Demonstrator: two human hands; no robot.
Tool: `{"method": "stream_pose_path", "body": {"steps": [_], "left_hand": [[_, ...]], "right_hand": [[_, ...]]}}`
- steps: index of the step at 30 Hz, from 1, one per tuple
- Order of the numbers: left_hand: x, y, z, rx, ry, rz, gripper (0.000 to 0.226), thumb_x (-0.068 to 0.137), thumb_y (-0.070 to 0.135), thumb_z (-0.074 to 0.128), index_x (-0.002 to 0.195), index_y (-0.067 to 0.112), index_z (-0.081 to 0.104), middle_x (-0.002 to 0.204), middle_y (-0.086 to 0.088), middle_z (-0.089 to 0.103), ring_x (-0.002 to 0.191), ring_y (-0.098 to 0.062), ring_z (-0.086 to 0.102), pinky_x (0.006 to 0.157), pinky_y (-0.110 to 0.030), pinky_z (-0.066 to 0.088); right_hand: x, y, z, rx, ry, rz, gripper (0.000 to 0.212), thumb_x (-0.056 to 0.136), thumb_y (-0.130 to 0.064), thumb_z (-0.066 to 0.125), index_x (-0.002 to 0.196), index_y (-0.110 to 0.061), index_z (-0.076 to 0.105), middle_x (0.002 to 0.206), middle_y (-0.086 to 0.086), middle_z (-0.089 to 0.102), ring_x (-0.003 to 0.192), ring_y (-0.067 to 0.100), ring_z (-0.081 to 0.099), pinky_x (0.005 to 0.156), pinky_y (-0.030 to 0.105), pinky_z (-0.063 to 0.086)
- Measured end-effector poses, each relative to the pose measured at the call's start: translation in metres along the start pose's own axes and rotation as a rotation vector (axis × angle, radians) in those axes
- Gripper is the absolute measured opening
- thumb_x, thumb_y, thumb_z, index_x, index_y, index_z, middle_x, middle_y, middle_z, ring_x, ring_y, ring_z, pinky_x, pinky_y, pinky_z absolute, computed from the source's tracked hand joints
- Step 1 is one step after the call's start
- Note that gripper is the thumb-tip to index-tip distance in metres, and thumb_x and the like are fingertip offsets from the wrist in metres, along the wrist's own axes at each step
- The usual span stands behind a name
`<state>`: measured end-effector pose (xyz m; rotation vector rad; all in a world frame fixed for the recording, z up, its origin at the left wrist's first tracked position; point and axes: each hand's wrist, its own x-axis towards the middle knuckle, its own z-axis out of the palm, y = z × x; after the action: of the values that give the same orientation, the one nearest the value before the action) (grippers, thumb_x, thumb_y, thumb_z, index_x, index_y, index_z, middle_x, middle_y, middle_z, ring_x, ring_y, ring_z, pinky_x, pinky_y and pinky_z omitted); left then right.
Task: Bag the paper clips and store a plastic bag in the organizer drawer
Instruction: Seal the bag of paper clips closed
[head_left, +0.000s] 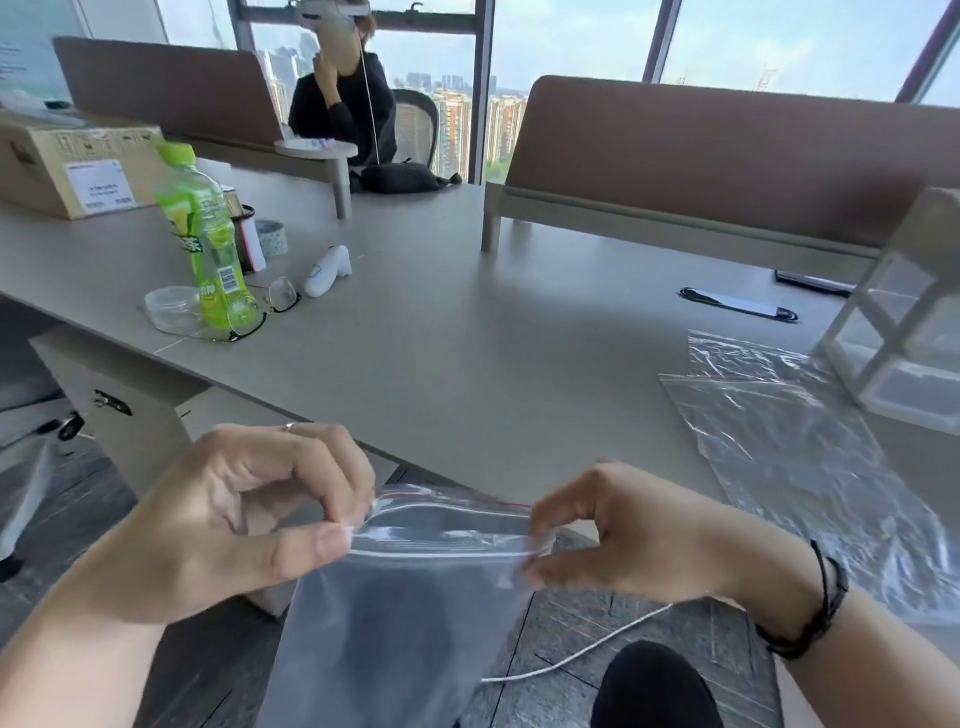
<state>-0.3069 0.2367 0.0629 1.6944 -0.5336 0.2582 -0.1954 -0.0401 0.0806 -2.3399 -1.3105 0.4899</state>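
Observation:
A clear zip-top plastic bag (400, 613) with a red seal line hangs below the front edge of the table. My left hand (234, 514) pinches its top left corner and my right hand (634, 535) pinches its top right corner, holding the mouth stretched between them. More clear plastic bags (779, 447) lie flat on the table at the right. Beside them at the far right stands a white organizer (904, 332) with clear drawers. No paper clips can be made out.
The grey table (467, 332) carries a green bottle (208, 244), glasses (270, 306), a small clear jar (171, 309), a tape roll (272, 236), a white device (327, 270) and a cardboard box (72, 166). A person sits across at the back.

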Motion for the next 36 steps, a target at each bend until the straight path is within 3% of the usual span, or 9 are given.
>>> {"method": "stream_pose_path", "body": {"steps": [7,12,17,20,23,28,30,33,36], "left_hand": [[0.016,0.013,0.001,0.08,-0.063,-0.015,0.012,0.075,0.022,0.078,0.069,0.015,0.07,0.096,-0.01,0.068,0.096,-0.034,0.064,0.087,-0.037,0.05],[0.039,0.02,0.006,0.151,-0.155,-0.009,0.033,0.072,0.046,0.086,0.066,0.021,0.065,0.109,-0.005,0.065,0.107,-0.032,0.061,0.1,-0.038,0.05],[0.088,0.023,0.015,0.222,-0.068,0.047,0.035,0.072,0.041,0.085,0.06,0.022,0.059,0.083,0.0,0.067,0.071,-0.025,0.061,0.067,-0.021,0.049],[0.123,0.021,0.022,0.217,-0.031,0.064,0.034,0.069,0.007,0.088,0.056,0.02,0.059,0.071,0.003,0.069,0.062,-0.012,0.062,0.062,-0.015,0.05],[0.156,0.018,0.029,0.187,-0.018,0.054,0.024,0.061,-0.004,0.075,0.054,0.015,0.062,0.068,0.002,0.072,0.061,-0.009,0.066,0.062,-0.014,0.055],[0.209,0.021,0.038,0.236,-0.015,0.075,0.019,0.067,0.004,0.082,0.059,0.007,0.066,0.069,-0.007,0.075,0.055,-0.019,0.07,0.062,-0.026,0.062],[0.231,0.023,0.038,0.251,-0.046,0.116,0.03,0.061,0.027,0.092,0.064,0.009,0.068,0.067,-0.014,0.073,0.055,-0.026,0.072,0.06,-0.03,0.063],[0.26,0.025,0.037,0.247,-0.061,0.086,0.051,0.051,0.051,0.093,0.068,0.009,0.069,0.066,-0.022,0.07,0.056,-0.032,0.073,0.059,-0.034,0.063],[0.284,0.024,0.04,0.296,-0.089,0.103,0.04,0.058,0.035,0.092,0.07,0.005,0.069,0.062,-0.019,0.072,0.055,-0.031,0.073,0.06,-0.037,0.064]], "right_hand": [[-0.037,-0.014,-0.028,-0.166,0.185,0.034,0.012,0.09,-0.038,0.068,0.095,-0.031,0.076,0.085,-0.027,0.07,0.071,-0.026,0.054,0.068,0.0,0.036],[-0.06,-0.016,-0.046,-0.146,0.359,0.025,0.011,0.087,-0.04,0.071,0.087,-0.03,0.076,0.085,-0.021,0.074,0.078,-0.005,0.066,0.068,0.01,0.045],[-0.073,-0.006,-0.068,-0.125,0.538,0.004,0.015,0.084,-0.041,0.073,0.081,-0.027,0.076,0.078,-0.018,0.072,0.079,0.001,0.067,0.072,0.015,0.049],[-0.081,0.008,-0.083,-0.086,0.622,-0.006,0.02,0.079,-0.045,0.074,0.076,-0.026,0.075,0.075,-0.012,0.069,0.079,0.011,0.067,0.078,0.032,0.054],[-0.088,0.028,-0.098,-0.059,0.686,0.009,0.023,0.075,-0.047,0.075,0.07,-0.025,0.071,0.075,-0.008,0.067,0.08,0.017,0.065,0.076,0.037,0.051],[-0.092,0.059,-0.132,-0.028,0.774,0.037,0.034,0.071,-0.058,0.074,0.062,-0.027,0.064,0.087,-0.007,0.065,0.08,0.021,0.065,0.075,0.039,0.052],[-0.091,0.071,-0.146,0.025,0.784,0.057,0.041,0.069,-0.064,0.072,0.06,-0.024,0.063,0.087,-0.005,0.068,0.079,0.02,0.068,0.07,0.034,0.054],[-0.088,0.085,-0.165,0.037,0.796,0.136,0.057,0.067,-0.067,0.072,0.058,-0.011,0.06,0.061,0.01,0.067,0.049,0.028,0.06,0.05,0.033,0.048],[-0.084,0.092,-0.178,0.05,0.831,0.133,0.052,0.064,-0.055,0.076,0.055,-0.007,0.06,0.049,0.007,0.065,0.039,0.016,0.059,0.047,0.019,0.048]]}}
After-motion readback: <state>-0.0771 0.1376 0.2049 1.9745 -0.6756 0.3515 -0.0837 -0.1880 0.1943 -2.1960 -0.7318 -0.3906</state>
